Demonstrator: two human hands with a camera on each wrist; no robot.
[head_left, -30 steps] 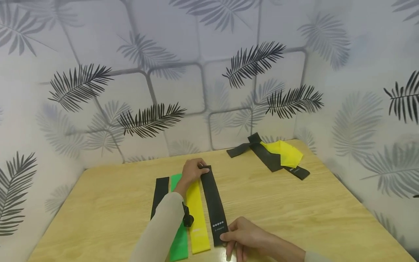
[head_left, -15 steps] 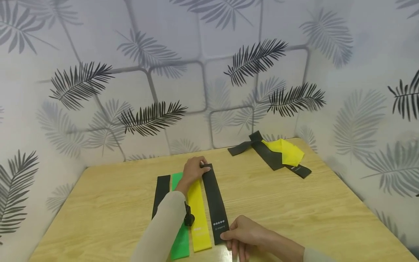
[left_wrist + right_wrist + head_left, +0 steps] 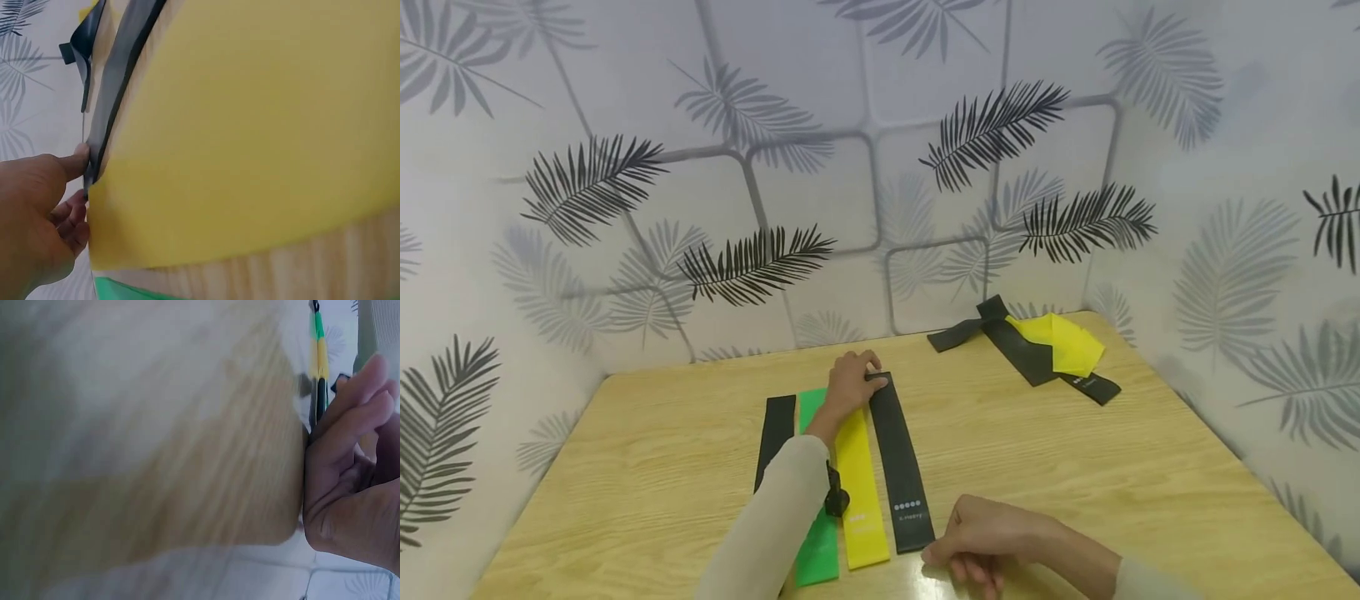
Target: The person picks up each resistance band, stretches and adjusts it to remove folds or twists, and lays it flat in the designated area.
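Nearest you, your right hand [image 3: 985,533] lies by the near end of the black band [image 3: 904,471], its fingers loosely bent, nothing seen in them. Half a second ago its thumb overlapped that end; now it sits at the corner, and you cannot tell whether it touches. Left of those fingers lie the yellow band [image 3: 865,508], green band [image 3: 818,560] and second black band [image 3: 777,433], partly behind your sleeve [image 3: 771,517]. Farther off, your left hand [image 3: 848,382] still pinches the black band's far end; the left wrist view shows bent fingers opposite the thumb, mostly hidden from the head view. The bench [image 3: 1075,467] stretches right from your right fingers to its slanting edge. Beyond your left fingers, rightward, sits a heap of bands [image 3: 1022,354] near the wall [image 3: 820,192].
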